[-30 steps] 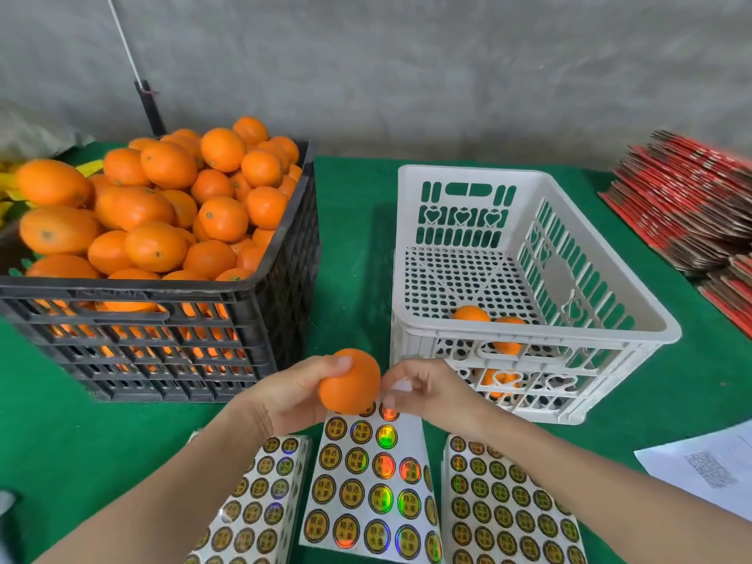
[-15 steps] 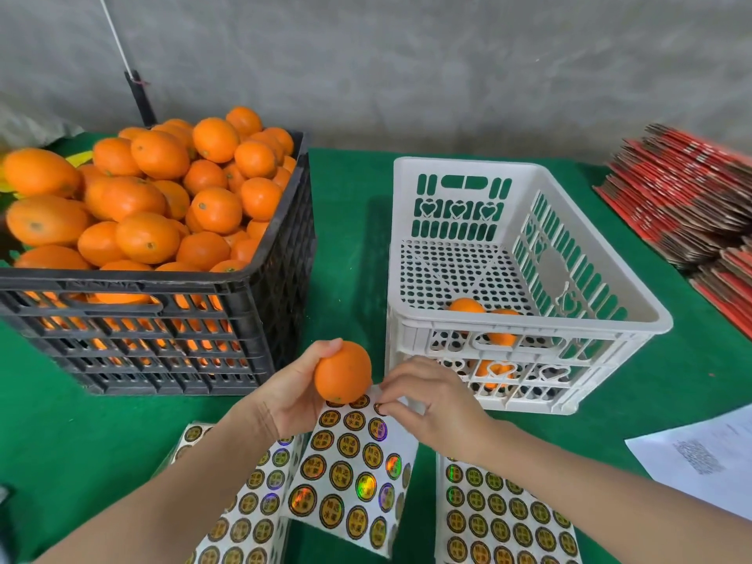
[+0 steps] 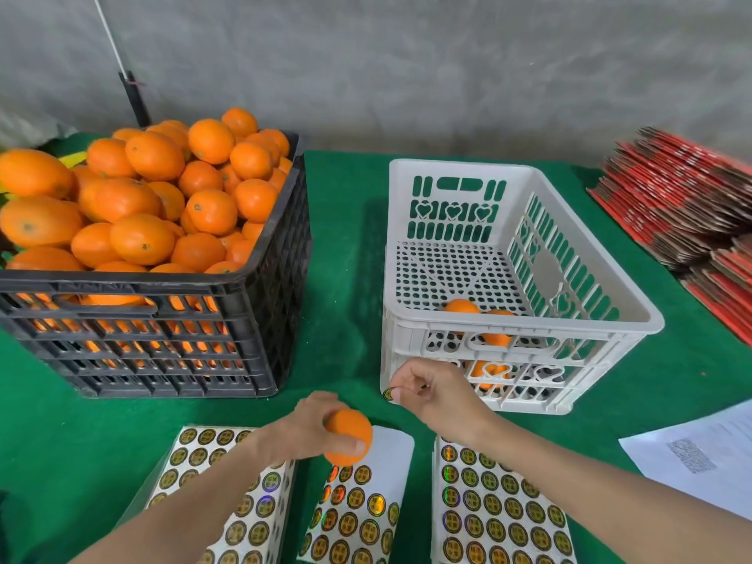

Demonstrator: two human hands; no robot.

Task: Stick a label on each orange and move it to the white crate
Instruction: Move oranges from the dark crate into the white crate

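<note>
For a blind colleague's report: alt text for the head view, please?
A person's left hand holds an orange above label sheets while the right hand pinches a round label. Behind stand a black crate heaped with oranges and a white crate holding a few.

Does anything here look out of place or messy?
Nothing looks spilled or damaged. The black crate is heaped with oranges well above its rim, and the middle label sheet lies slanted, its top bare.

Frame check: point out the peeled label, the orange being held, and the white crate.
peeled label [image 3: 388,394], head view, on the part of its round face that shows.
held orange [image 3: 350,433], head view, on the bare peel facing the camera.
white crate [image 3: 602,328], head view, on its near rim.
</note>
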